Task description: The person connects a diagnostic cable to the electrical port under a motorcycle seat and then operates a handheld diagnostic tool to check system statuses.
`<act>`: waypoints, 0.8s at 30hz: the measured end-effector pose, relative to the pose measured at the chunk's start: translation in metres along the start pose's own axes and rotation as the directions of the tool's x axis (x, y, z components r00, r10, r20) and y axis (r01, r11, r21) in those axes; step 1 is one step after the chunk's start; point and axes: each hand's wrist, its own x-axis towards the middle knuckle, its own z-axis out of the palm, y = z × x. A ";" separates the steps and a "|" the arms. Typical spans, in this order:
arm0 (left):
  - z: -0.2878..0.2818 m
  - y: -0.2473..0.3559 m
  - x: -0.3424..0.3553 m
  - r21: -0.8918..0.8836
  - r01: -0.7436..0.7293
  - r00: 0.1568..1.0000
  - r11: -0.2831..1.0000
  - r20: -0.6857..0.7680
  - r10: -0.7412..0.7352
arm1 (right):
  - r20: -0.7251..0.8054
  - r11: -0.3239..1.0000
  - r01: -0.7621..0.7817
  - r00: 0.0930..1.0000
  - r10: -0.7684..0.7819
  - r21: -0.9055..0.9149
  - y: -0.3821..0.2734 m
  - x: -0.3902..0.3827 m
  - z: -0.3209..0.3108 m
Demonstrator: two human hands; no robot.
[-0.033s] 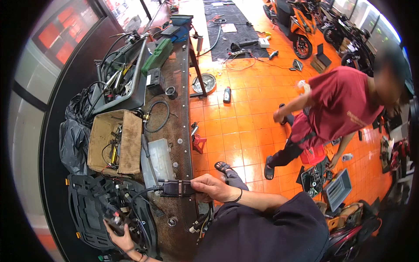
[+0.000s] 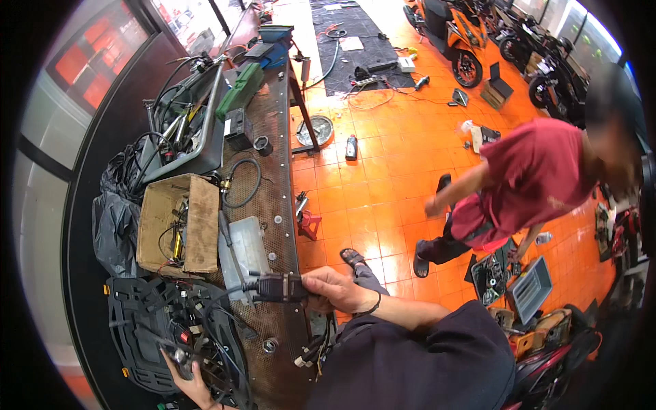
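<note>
My right hand (image 2: 338, 290) grips a black plug-shaped cable connector (image 2: 280, 288) over the edge of the metal bench (image 2: 273, 372); its black cable runs left. At the lower left, my left hand (image 2: 188, 383) has thumb and fingers around a small dark object with a shiny part (image 2: 180, 357), too blurred to name. That hand is over an opened black moulded case (image 2: 140, 335) with several dark cables and connectors in it. Beyond the connector, a translucent plastic lid or tray (image 2: 246, 246) lies on the bench with a dark-handled tool across it.
Farther along the bench are a worn cardboard box (image 2: 203, 229), a black hose (image 2: 255, 183), a battery (image 2: 238, 130) and a grey tub of parts (image 2: 205, 147). A person in a red shirt (image 2: 540, 181) bends at the right, near a grey crate (image 2: 529, 287). An orange motorcycle (image 2: 458, 34) stands behind.
The connector in my right hand has turned slightly. My left hand and its object have shifted a little lower. The other person leans lower, their arm moved slightly left.
</note>
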 end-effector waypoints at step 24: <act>0.297 0.230 0.037 -0.218 0.701 -0.181 0.679 0.867 0.465 | -0.822 0.830 0.476 0.322 -0.471 -0.289 -0.198 -0.113 -0.201</act>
